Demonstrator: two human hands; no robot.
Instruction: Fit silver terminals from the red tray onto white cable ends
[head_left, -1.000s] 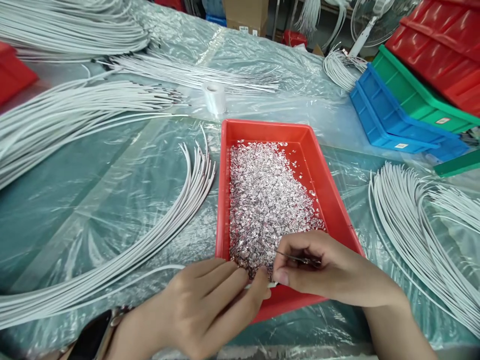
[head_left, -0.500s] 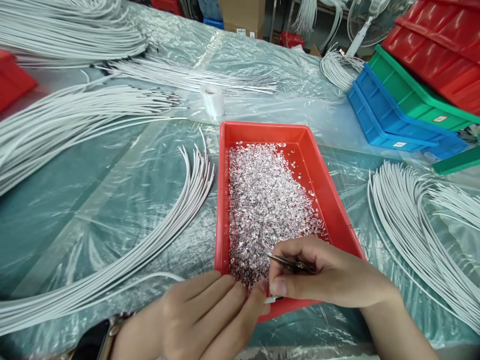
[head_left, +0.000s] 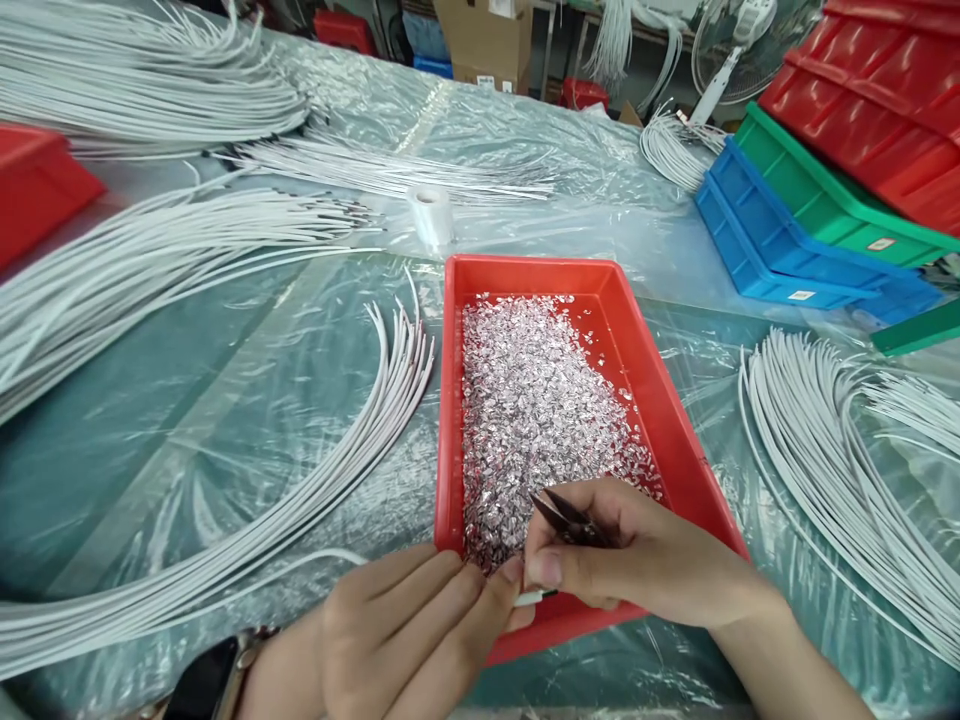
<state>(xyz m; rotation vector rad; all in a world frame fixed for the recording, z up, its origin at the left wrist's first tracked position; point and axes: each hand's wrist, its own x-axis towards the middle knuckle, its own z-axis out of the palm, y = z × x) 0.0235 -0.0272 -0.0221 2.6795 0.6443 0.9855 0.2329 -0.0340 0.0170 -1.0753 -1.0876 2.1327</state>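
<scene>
My left hand (head_left: 420, 630) is closed on a white cable (head_left: 529, 598), whose end pokes out past the fingertips over the tray's near edge. In my right hand (head_left: 630, 550) I hold small dark snips (head_left: 566, 518); their two pointed blades stick up, slightly apart. My right thumb and forefinger are pinched at the cable's end, right against my left fingertips. What lies between them is hidden. Below both hands is a red tray (head_left: 664, 400) with a heap of shredded silvery foil bits (head_left: 536, 400).
Bundles of white cables lie on the left (head_left: 352, 450) and right (head_left: 802, 450). A roll of clear film (head_left: 430, 217) stands behind the tray. Stacked blue crates (head_left: 780, 240), a green crate (head_left: 832, 190) and red crates (head_left: 877, 110) rise at the back right. Plastic sheeting covers the table.
The snips' blades have turned and spread, so that two points now show. My right hand has shifted slightly left, closer to my left fingertips. The whole view has shifted a little.
</scene>
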